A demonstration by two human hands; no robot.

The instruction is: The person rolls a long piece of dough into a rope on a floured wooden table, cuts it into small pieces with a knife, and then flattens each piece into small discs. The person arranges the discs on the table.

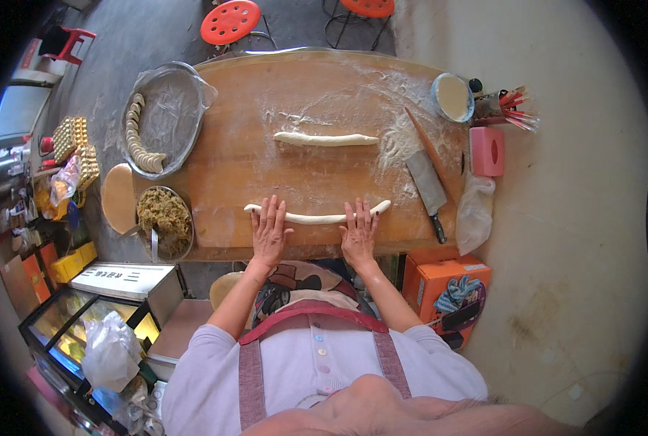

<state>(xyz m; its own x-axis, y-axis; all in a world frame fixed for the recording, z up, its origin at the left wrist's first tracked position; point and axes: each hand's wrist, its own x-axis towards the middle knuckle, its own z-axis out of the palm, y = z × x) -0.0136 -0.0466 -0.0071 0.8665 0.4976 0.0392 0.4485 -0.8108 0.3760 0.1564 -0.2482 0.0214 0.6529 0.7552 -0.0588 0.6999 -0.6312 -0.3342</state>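
Note:
A long, thin rope of white dough (316, 219) lies across the near part of a wooden board (237, 174), bowed slightly towards me. Flat on its left part rests my left hand (269, 229), fingers stretched out over the dough. My right hand (359, 231) lies the same way on its right part, fingers slightly spread. Both ends of the rope stick out past my hands. Farther back on the board is a second, thicker dough rope (326, 140). Right of the ropes are a cleaver (427, 182) and a tapered wooden rolling pin (432, 152).
At left stand a plastic-lined round tray (179, 136) with a curved row of dumplings (133, 136) and a bowl of filling (164, 212) with a spoon. A bowl of flour (452, 98), chopsticks (514, 109) and a pink tissue box (486, 151) line the right edge.

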